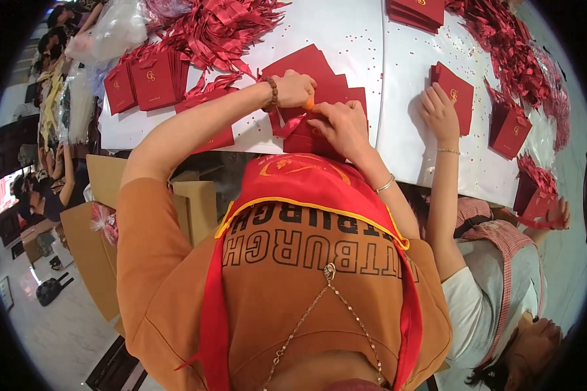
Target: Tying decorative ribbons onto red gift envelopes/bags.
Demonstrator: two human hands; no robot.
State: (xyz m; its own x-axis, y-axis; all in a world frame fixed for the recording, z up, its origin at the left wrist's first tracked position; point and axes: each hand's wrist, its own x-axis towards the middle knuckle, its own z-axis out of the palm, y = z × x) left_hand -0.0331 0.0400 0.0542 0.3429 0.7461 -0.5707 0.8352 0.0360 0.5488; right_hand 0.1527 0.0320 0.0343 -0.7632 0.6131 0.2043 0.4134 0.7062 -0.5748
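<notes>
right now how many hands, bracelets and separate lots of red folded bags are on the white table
hands on the table: 3, the person's left hand, right hand, a co-worker's hand
wrist bracelets: 3, first one
lots of red bags: 5, first one
total: 11

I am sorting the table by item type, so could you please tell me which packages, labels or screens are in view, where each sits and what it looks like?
Stack under the hands: flat dark red paper bags at the table's near edge.
Left stack: red bags with a small gold emblem.
Top stack: red, at the far edge.
Co-worker's bag: red, gold emblem, beside that person's hand.
Cardboard boxes: brown, below the table's left.
Screen: bright, far left.
</notes>
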